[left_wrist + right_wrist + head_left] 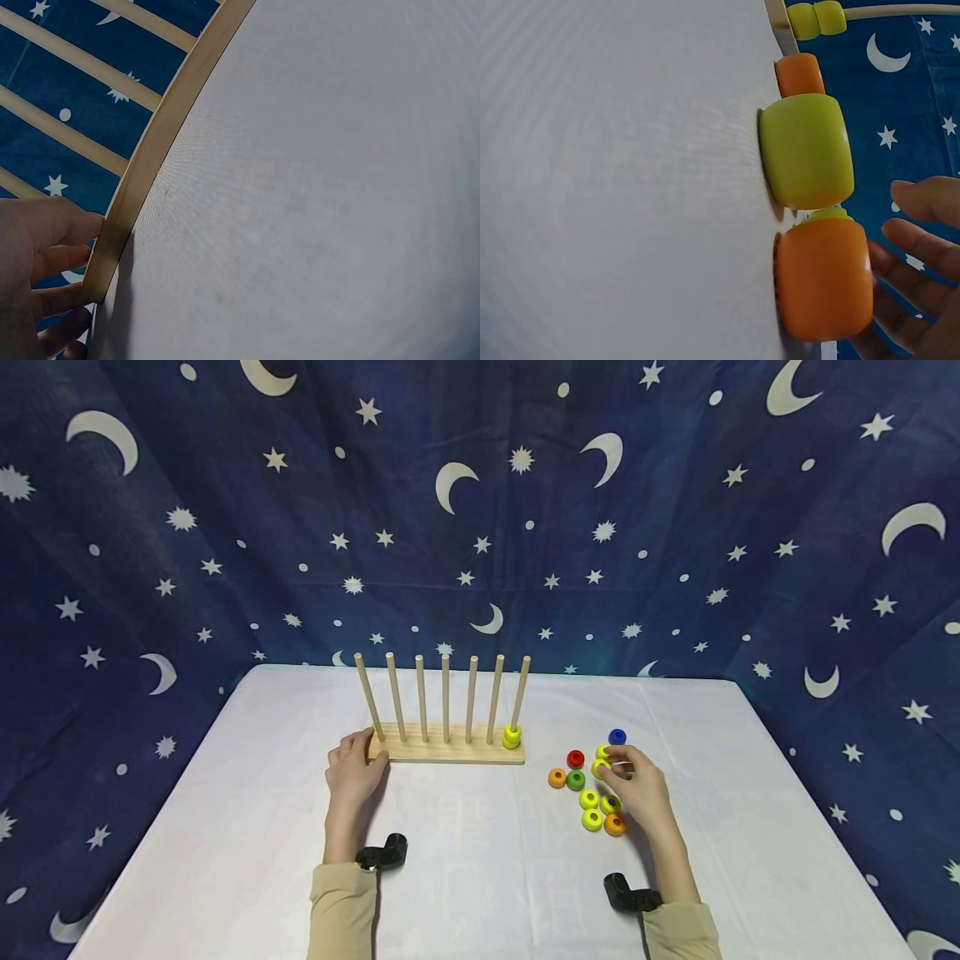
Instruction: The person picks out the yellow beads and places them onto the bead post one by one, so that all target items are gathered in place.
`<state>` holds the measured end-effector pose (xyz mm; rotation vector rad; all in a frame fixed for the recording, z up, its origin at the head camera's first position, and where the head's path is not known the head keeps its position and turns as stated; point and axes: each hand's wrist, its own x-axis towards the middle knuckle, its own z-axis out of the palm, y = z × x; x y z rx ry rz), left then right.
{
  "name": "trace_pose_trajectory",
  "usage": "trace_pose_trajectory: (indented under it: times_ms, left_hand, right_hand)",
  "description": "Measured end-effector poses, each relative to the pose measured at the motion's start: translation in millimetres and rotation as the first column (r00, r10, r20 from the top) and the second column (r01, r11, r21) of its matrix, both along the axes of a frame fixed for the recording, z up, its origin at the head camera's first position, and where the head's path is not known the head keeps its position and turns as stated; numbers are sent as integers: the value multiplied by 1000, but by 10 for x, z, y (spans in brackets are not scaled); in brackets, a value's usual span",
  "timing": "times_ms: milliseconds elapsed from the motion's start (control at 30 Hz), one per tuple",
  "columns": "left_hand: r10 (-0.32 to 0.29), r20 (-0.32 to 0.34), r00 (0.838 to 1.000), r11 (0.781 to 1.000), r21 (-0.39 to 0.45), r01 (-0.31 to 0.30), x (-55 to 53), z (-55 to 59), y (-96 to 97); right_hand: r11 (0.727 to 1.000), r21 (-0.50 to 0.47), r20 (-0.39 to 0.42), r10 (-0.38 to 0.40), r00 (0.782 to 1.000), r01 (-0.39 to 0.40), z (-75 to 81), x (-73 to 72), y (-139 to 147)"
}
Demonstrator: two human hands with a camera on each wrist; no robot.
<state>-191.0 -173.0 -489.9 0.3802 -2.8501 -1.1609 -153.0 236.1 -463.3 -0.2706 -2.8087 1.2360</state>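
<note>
My left hand [352, 768] grips the left end of a wooden peg stand [450, 753], its thumb at the front edge and fingers round the end; the left wrist view shows this grip on the base [142, 176]. Two yellow beads [512, 737] are stacked at the bottom of the rightmost peg. My right hand [637, 785] hovers at the loose beads, thumb and fingers apart close beside a yellow bead [599, 768]. Another yellow bead [602, 752] lies just behind it, partly covered by the fingers. In the right wrist view, no bead shows between the fingers [919, 247].
Around the right hand lie a blue bead [617, 737], a red bead [575, 759], a green bead [576, 779], two orange beads [615, 824] and several more yellow beads [592, 819]. A white cloth covers the table [465, 860]. A dark blue star-patterned curtain [510, 527] hangs behind.
</note>
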Motion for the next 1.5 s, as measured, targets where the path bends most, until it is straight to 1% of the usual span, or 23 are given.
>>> trace_pose_trajectory:
  times_ms: [233,433,633,800,933,1067,1300,1500]
  left_hand:
    - [4,-5,1000,1000,6,-4,7,6,2]
    - [6,-3,1000,1000,5,-6,11,1,-1]
    - [8,-8,1000,1000,9,-8,14,-12,-10]
    - [6,-10,1000,1000,6,-6,16,-17,-20]
    - [3,-15,1000,1000,5,-3,20,-12,-21]
    - [5,-23,1000,1000,8,-5,25,-11,-18]
    - [2,-15,1000,1000,10,-2,16,-10,-6]
    - [5,-6,1000,1000,6,-5,3,-20,-16]
  right_hand:
    - [1000,15,30,13,999,-14,-41,-31,11]
    - [998,56,45,36,998,-39,-86,-36,-3]
    - [993,105,33,58,998,-61,-123,-45,-25]
    - [980,176,13,92,996,-93,-145,-51,-37]
    - [973,211,5,95,995,-94,-158,-52,-46]
    - [972,218,1,86,996,-84,-169,-47,-53]
    - [971,227,-8,85,996,-81,-182,-45,-46]
    - [970,227,1,83,997,-81,-165,-35,-60]
